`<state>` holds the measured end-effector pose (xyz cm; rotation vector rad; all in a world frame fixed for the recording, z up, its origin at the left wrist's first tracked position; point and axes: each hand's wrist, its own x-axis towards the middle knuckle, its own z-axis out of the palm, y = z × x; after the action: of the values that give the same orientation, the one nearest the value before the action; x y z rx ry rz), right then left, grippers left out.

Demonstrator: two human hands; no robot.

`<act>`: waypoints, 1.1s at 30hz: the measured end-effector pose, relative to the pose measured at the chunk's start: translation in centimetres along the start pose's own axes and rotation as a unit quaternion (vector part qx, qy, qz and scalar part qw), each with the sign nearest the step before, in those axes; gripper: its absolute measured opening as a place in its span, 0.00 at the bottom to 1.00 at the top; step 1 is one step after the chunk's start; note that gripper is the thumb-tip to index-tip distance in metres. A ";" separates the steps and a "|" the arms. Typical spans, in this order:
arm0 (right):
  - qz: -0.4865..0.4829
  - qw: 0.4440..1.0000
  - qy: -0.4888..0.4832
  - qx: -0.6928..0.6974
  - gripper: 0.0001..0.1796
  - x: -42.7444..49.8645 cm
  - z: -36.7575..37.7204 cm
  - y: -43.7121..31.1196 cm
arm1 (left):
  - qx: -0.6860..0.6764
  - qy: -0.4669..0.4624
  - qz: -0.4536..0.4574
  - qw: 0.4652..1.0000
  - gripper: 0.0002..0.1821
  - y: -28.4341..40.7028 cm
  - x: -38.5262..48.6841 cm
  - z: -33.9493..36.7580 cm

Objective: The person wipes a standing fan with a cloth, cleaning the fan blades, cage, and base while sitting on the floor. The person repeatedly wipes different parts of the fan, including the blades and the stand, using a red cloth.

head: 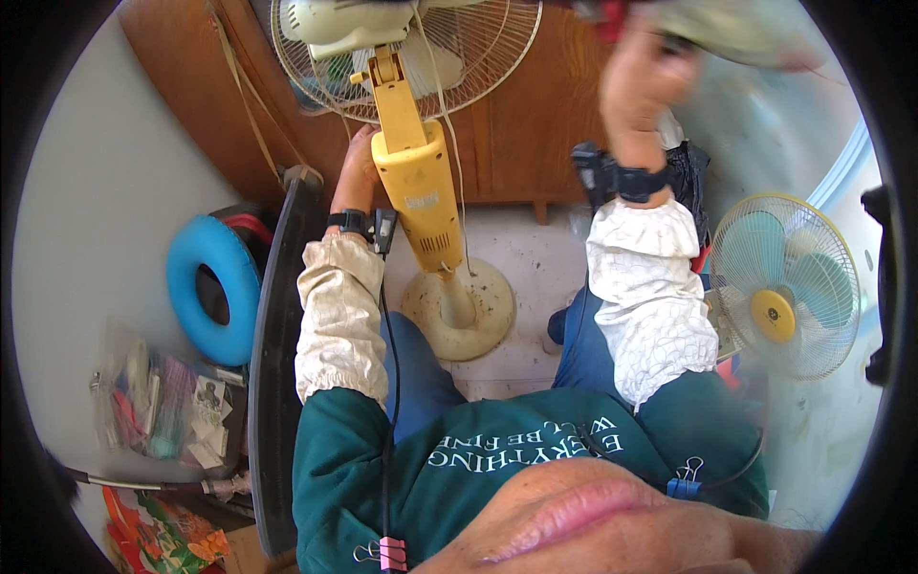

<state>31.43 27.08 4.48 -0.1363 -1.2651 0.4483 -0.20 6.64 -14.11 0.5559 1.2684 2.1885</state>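
Observation:
A pedestal fan with a yellow control housing (419,194) stands before me on a stained cream round base (416,337). Its wire guard (502,64) and pale motor cover (344,21) are at the top of the view. My left hand (356,168) grips the upper side of the yellow housing, its fingers partly hidden behind it. Up at the right, my right hand (645,82) is raised and blurred. It holds a pale, cloth-like thing (746,32) with reddish parts, too blurred to name surely. A white cord (452,136) hangs down along the fan.
A second fan (774,316) with teal blades stands at right, near black plastic bags (692,172). Wooden cabinet (516,151) lies behind. On the left are a dark upright panel (280,373), a blue ring cushion (215,287) and a clear bag of small items (165,402).

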 end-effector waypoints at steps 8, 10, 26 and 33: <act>0.004 0.408 -0.900 -0.156 0.18 -17.4 -6.0 6.0 | 0.014 0.006 -0.006 1.000 0.11 0.4 -0.2 0.2; 0.119 0.500 -0.853 -0.094 0.18 -16.5 -7.4 6.6 | -0.001 -0.007 -0.008 1.000 0.15 0.3 -1.1 0.7; 0.446 0.627 -0.565 0.297 0.32 -18.4 -2.6 -9.4 | -0.047 -0.030 0.334 0.941 0.26 -3.2 -24.4 5.7; 0.441 0.608 -0.622 0.221 0.22 -17.9 -2.2 -4.4 | -0.103 0.033 0.067 0.992 0.22 -2.9 -28.3 3.5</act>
<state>30.53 16.28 -10.58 0.0155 -2.3642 1.9662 24.25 -7.93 -17.29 0.5029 1.0466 2.4318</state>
